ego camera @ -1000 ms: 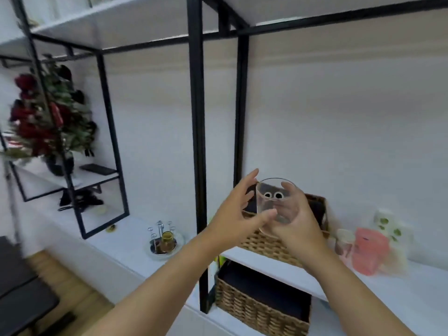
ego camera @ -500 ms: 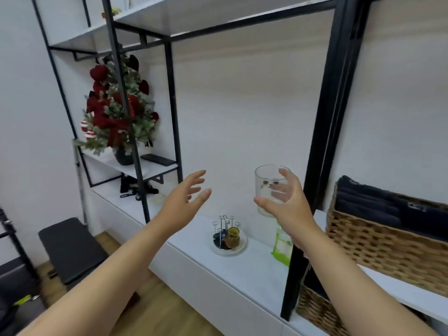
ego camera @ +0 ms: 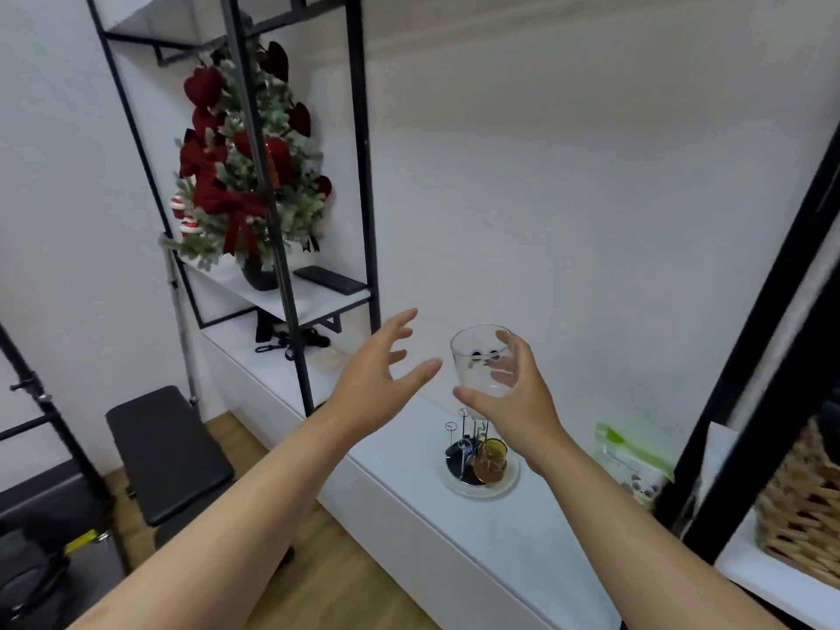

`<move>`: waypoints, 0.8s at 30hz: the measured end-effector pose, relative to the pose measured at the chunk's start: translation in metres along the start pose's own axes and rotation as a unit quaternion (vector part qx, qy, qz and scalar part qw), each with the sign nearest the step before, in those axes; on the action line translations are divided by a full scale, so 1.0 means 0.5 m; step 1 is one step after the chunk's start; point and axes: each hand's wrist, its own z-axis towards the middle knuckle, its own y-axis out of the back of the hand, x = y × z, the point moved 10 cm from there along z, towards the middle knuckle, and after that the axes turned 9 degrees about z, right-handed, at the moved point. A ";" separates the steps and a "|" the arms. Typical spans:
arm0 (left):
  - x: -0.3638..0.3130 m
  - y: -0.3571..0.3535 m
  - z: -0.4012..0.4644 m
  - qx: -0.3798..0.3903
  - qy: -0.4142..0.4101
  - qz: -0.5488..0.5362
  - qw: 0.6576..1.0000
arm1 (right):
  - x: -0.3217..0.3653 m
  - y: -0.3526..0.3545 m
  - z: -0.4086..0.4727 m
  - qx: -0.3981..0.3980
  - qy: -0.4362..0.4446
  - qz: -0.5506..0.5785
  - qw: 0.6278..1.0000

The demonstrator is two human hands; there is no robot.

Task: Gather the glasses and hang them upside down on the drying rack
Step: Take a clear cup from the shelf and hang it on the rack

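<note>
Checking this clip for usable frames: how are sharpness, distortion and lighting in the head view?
Head view: wide-angle bending bows the black shelf posts; the post at the right edge is smeared by blur; the clear glass in the right hand and the drying rack read soft but recognisable; lighting is even, without harsh glare.

White wall (ego camera: 591, 197), black-framed shelving (ego camera: 361, 175)

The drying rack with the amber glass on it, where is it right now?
The drying rack stands on the white counter at centre-right of the head view, just below the right hand holding the clear glass.
</note>
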 end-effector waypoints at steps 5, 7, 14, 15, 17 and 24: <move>0.036 -0.054 0.134 0.006 0.002 0.045 0.999 | -0.083 -0.075 0.145 0.041 -0.014 0.004 0.999; 0.050 -0.064 0.184 0.006 0.009 0.050 0.999 | -0.097 -0.099 0.200 0.059 -0.015 0.012 0.998; 0.087 -0.101 0.344 0.023 0.025 0.029 0.999 | -0.115 -0.131 0.343 0.069 -0.003 0.032 0.997; 0.096 -0.106 0.362 0.023 0.027 0.022 0.999 | -0.122 -0.133 0.355 0.066 -0.006 0.033 0.997; 0.116 -0.119 0.392 0.030 0.030 -0.005 0.999 | -0.138 -0.132 0.377 0.060 -0.014 0.033 0.998; 0.214 -0.182 0.501 0.097 0.069 -0.196 0.973 | -0.233 -0.090 0.428 -0.011 -0.098 0.150 0.984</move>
